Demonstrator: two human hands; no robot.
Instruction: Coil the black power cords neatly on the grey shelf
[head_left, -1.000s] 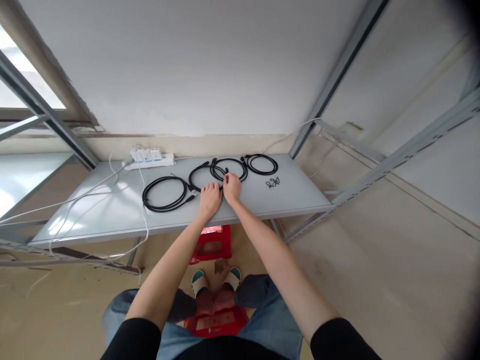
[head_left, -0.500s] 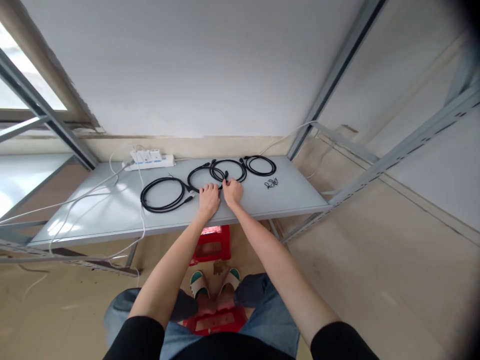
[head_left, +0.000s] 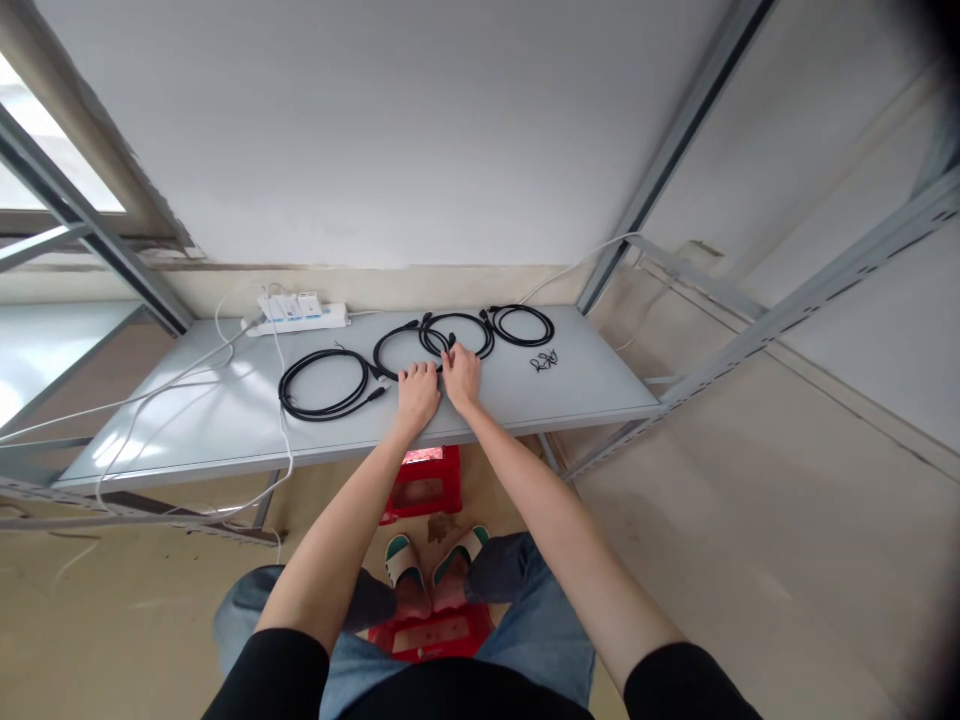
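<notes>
Several black cables lie coiled in a row on a grey metal shelf. My left hand (head_left: 418, 398) is at the near side of a coiled black cable (head_left: 377, 352), fingers curled over its lower edge. Close beside it, my right hand (head_left: 460, 378) has its thumb and fingertips pinched together at the right side of that same coil. This coil partly overlaps another coiled cable (head_left: 491, 340) behind my right hand. A larger coil (head_left: 282, 390) lies to the left, its plug end pointing toward my left hand. What sits right under my fingertips is hidden.
At the far right of the shelf (head_left: 600, 390) is one more coil (head_left: 553, 328), with small black twist ties (head_left: 544, 361) in front of it. A white power strip (head_left: 300, 319) stands at the back left, white cords trailing from it. Metal posts frame the shelf; a red stool (head_left: 450, 490) is below.
My right hand has shifted slightly, its fingers now raised and more upright at the coil. My left hand stays nearly in place. The view has moved a little, and my feet have shifted.
</notes>
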